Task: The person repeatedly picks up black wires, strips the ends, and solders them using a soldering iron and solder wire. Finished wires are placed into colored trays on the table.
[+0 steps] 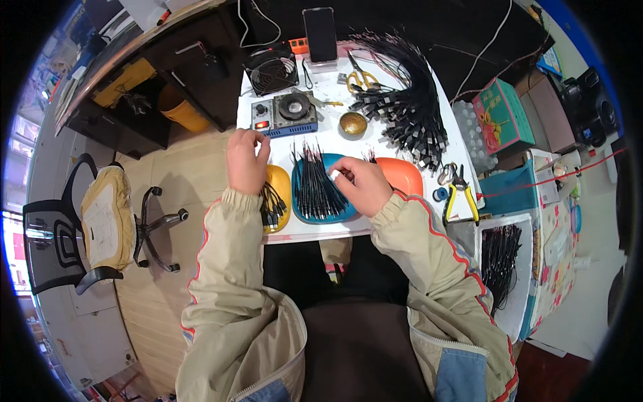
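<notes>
My left hand (246, 161) is closed, its fingers curled together over the yellow tray's far left side, just in front of a grey-blue box (284, 115) with a knob, a lit red switch and a round black top. Whatever it pinches is hidden. My right hand (364, 185) is closed in a pinch at the right edge of the teal tray (345, 213), with a small whitish bit at its fingertips. A bundle of short black cables (316, 184) with bare wire ends fills that tray. Black cables with plugs (272, 208) lie in the yellow tray (282, 179).
An orange tray (404, 175) sits right of my right hand. Farther back are a gold-coloured bowl (353, 124), yellow-handled scissors (362, 77), a large cable bundle (408, 100), a black fan (272, 72) and a phone (320, 35). Yellow-handled pliers (461, 196) lie at the right edge.
</notes>
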